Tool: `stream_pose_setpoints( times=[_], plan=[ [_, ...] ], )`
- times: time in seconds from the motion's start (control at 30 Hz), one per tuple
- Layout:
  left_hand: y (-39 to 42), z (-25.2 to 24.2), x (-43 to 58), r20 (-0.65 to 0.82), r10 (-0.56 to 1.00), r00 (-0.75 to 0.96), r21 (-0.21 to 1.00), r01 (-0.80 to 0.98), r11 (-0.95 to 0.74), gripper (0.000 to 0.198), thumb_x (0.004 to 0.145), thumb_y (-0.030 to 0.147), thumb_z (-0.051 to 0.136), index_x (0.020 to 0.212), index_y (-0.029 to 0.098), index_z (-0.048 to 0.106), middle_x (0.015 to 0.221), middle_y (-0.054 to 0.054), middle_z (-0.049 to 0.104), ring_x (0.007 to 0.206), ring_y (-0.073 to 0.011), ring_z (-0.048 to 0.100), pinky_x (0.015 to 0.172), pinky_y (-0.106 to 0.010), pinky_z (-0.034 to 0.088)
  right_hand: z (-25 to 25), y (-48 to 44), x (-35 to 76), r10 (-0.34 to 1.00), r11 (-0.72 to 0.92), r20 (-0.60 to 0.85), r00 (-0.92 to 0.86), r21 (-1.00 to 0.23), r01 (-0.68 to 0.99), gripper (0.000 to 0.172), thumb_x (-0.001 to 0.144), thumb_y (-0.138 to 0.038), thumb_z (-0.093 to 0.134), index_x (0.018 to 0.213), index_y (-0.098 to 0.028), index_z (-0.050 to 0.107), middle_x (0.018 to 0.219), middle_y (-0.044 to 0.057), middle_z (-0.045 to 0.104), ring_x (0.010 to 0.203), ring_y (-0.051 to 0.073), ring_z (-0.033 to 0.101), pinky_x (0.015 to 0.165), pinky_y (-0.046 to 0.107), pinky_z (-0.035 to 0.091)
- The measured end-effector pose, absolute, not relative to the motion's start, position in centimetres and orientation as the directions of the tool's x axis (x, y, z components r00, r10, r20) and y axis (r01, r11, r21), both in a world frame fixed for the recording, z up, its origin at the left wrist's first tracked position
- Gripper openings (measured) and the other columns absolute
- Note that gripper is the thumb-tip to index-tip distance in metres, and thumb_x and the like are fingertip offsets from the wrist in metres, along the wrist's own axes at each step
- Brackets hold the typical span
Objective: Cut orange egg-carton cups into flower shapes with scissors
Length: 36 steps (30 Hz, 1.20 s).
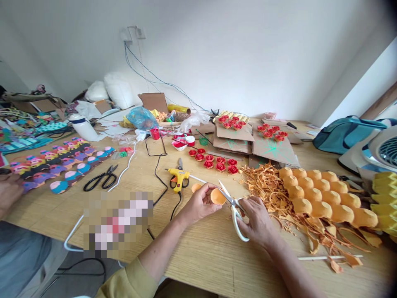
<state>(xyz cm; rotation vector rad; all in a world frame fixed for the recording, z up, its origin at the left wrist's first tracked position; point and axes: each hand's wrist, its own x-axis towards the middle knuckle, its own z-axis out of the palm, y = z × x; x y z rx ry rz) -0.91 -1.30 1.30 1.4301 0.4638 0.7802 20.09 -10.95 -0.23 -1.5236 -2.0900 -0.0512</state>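
Inspector: Head view, the only one. State of the hands?

Clerk: Left hand (pixel 201 203) pinches an orange cup (pixel 218 198) between thumb and fingers. Right hand (pixel 256 217) is closed on the handles of the white scissors (pixel 232 201), blades parted at the cup's rim.

Inspector: Position of the cup?

Clerk: Held above the table (pixel 198 260), between the glue gun (pixel 179 179) and a heap of orange scraps (pixel 263 184). A second orange cup (pixel 195 188) shows just behind the left hand.

Inspector: Step in hand?

Clerk: Trimming the rim, in my judgement. Whether the blades are biting cannot be told.

Inspector: What does the next move call for?

Clerk: A light pinch, the cup turned against the blades, small cuts along the edge, and left fingertips kept off the cutting line.
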Motion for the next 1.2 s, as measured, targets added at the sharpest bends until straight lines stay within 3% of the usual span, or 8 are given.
stream_pose_setpoints(
  times=[0.3, 0.47, 0.8, 1.03, 1.2],
  plan=[
    [-1.5, 2.7, -1.0, 0.102, 0.767, 0.634, 0.979, -0.2, 0.036, 0.051, 0.066, 0.029, 0.083, 0.11, 0.018, 0.059, 0.111, -0.007, 0.063, 0.106, -0.02, 0.061, 0.096, -0.032, 0.048, 0.3, -11.1, 20.1, 0.865, 0.393, 0.439, -0.242, -0.293, 0.872, 0.022, 0.091, -0.027, 0.053, 0.074, -0.023, 0.039, 0.066, -0.002, 0.051, 0.063, 0.015, 0.047, 0.073, 0.032, 0.035],
    [-1.3, 2.4, -1.0, 0.133, 0.777, 0.615, 0.966, -0.255, 0.036, 0.05, 0.065, 0.029, 0.084, 0.104, 0.019, 0.056, 0.103, -0.004, 0.063, 0.095, -0.0171, 0.063, 0.087, -0.03, 0.05, 0.2, -11.1, 20.2, 0.872, 0.384, 0.423, -0.248, -0.277, 0.881, 0.021, 0.092, -0.027, 0.052, 0.074, -0.023, 0.04, 0.067, -0.002, 0.052, 0.065, 0.016, 0.048, 0.074, 0.031, 0.037],
    [-1.0, 1.9, -1.1, 0.139, 0.709, 0.691, 0.967, -0.249, 0.053, 0.048, 0.067, 0.027, 0.084, 0.105, 0.017, 0.057, 0.109, -0.007, 0.064, 0.101, -0.0174, 0.063, 0.093, -0.03, 0.046, -0.2, -10.9, 20.0, 0.863, 0.357, 0.457, -0.215, -0.252, 0.9, 0.018, 0.09, -0.031, 0.054, 0.08, -0.023, 0.043, 0.071, -0.002, 0.053, 0.067, 0.017, 0.049, 0.087, 0.037, 0.038],
    [-0.9, 2.0, -1.1, 0.119, 0.728, 0.675, 0.961, -0.263, 0.086, 0.049, 0.064, 0.029, 0.087, 0.101, 0.016, 0.059, 0.104, -0.006, 0.065, 0.098, -0.0165, 0.062, 0.088, -0.028, 0.047, -0.5, -10.9, 20.3, 0.863, 0.379, 0.449, -0.233, -0.268, 0.886, 0.022, 0.091, -0.029, 0.053, 0.075, -0.023, 0.039, 0.068, -0.002, 0.05, 0.065, 0.017, 0.046, 0.076, 0.033, 0.039],
    [-0.9, 2.0, -1.3, 0.078, 0.739, 0.669, 0.957, -0.258, 0.133, 0.048, 0.065, 0.027, 0.084, 0.105, 0.017, 0.06, 0.102, -0.005, 0.064, 0.092, -0.0162, 0.062, 0.081, -0.027, 0.051, -0.2, -11.1, 20.2, 0.853, 0.398, 0.455, -0.256, -0.25, 0.883, 0.022, 0.094, -0.028, 0.05, 0.075, -0.023, 0.04, 0.066, -0.002, 0.05, 0.066, 0.017, 0.047, 0.076, 0.033, 0.038]
  ],
)
